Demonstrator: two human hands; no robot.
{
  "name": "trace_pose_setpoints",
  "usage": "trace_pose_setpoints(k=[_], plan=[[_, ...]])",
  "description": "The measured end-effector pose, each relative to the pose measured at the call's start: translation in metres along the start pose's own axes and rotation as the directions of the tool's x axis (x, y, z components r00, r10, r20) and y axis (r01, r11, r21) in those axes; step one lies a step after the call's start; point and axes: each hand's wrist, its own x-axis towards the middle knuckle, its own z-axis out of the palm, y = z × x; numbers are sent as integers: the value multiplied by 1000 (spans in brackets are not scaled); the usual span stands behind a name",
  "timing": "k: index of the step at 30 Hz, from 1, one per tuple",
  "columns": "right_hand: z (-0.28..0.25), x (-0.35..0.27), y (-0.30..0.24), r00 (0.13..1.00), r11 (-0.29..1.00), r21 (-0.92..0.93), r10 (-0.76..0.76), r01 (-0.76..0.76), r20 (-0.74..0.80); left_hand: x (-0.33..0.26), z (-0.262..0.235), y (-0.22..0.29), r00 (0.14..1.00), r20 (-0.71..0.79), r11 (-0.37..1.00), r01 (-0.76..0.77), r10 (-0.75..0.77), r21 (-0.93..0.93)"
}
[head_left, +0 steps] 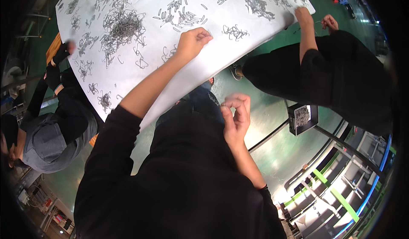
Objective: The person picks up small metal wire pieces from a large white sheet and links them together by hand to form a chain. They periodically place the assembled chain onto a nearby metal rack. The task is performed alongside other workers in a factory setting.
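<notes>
My left hand (192,44) is over the white-covered table (194,66), thumb and fingers pinched together; what they hold, if anything, is too small to make out. Closer to my body, past the table's near edge, my right hand (237,118) is raised with its fingers curled toward the thumb. Something tiny may be at its fingertips, but I cannot make it out. To the right of my left hand lies a small group of bent wire hooks (234,32). Beyond it are scattered slim, oblong metal pieces (184,19). A large tangled heap of wire hooks (126,27) sits farther left.
At the right, a person in black (336,64) works at the table edge, one hand on it. Another person (59,128) is at the left side. A black box (315,118) of small metal parts stands at right, near a frame with green bars (344,205).
</notes>
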Motion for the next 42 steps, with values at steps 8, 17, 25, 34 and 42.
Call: trace_pose_setpoints(k=[8,17,25,34,42], plan=[[22,-18,0,999,1000,-25,-6,5,-33,-138,-38,85,979,187,877,163,-86,-452],[38,-41,-3,998,998,-4,-60,60,-5,-201,-53,104,991,120,908,97,-52,-408],[33,-37,11,987,996,64,46,-57,157,-223,-60,87,993,-36,939,-122,116,-322],[149,95,56,786,939,-265,-8,218,618,-241,-52,61,976,-110,932,-212,187,-295],[312,142,70,731,448,-750,261,486,630,-250,-43,52,960,-252,953,-183,121,-242]])
